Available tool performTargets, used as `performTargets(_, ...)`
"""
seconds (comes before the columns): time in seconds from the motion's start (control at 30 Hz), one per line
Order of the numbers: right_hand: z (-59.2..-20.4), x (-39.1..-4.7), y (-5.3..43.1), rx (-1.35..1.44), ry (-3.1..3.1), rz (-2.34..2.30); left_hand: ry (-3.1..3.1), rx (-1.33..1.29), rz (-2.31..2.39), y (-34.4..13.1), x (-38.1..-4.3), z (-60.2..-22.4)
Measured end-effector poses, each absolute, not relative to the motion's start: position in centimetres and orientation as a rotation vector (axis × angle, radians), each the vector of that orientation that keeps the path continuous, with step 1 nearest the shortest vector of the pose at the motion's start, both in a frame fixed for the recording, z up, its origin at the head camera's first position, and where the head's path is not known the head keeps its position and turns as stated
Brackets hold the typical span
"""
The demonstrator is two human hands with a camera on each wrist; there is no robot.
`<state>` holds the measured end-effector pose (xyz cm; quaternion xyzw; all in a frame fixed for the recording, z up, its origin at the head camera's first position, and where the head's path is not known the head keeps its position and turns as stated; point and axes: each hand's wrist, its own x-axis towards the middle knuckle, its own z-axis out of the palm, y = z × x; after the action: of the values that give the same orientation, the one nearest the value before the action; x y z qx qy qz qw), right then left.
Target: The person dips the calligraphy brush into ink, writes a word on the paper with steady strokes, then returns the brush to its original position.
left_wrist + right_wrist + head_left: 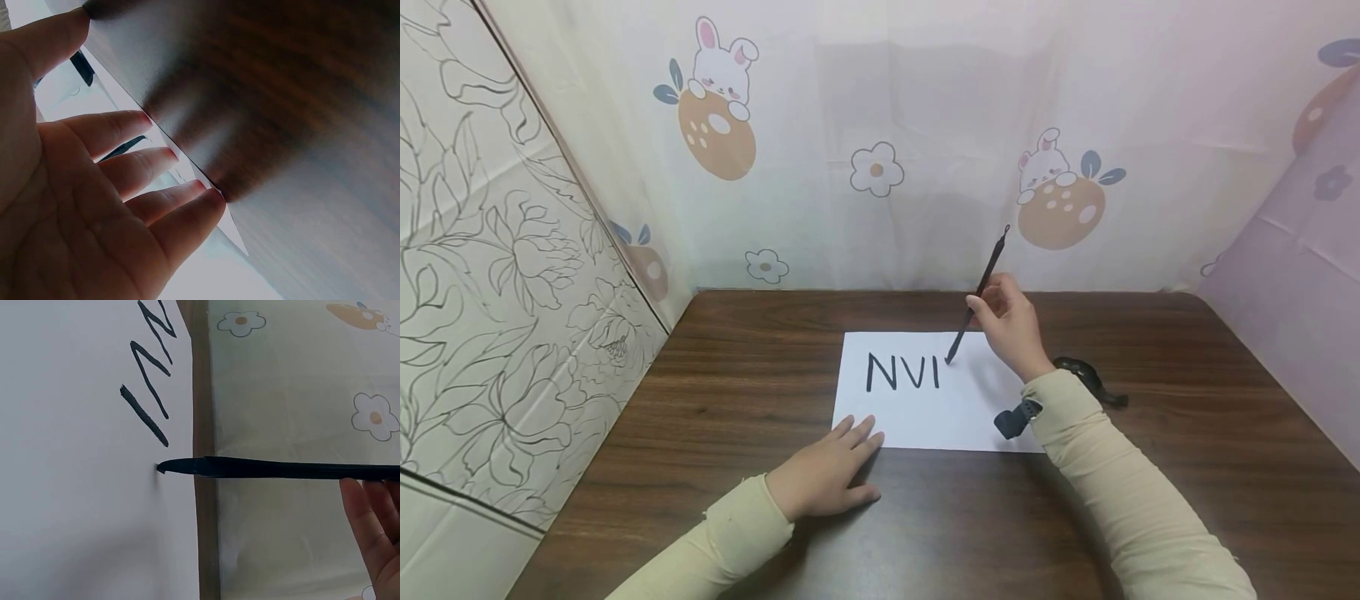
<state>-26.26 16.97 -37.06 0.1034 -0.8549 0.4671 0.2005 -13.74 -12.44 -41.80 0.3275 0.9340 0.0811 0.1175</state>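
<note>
A dark calligraphy brush (987,275) with a small loop at its top end is pinched between the thumb and fingers of my right hand (1013,327). Its inked tip, bent sideways in the right wrist view, is at the white paper (917,425), just right of the black letters "NVI" (904,372). Whether the tip touches the sheet I cannot tell. My left hand (827,471) lies with spread fingers at the lower left of the sheet, fingertips (206,195) on its near edge. The right forearm covers the paper's lower right corner.
Behind the right wrist, a glossy black object (1105,394) sits on the brown wooden table (737,392), partly hidden. A dark wrist camera (1017,419) is strapped to the right wrist. A rabbit-print curtain (940,100) hangs along the back; a flower-patterned panel (497,250) stands left.
</note>
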Motion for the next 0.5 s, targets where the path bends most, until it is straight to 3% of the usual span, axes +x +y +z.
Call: performTargets(0.5,-36.77,-25.8,17.16,0.322,-2.443,1.27,2.731,0.973,0.249,-12.48,-13.68,-41.65)
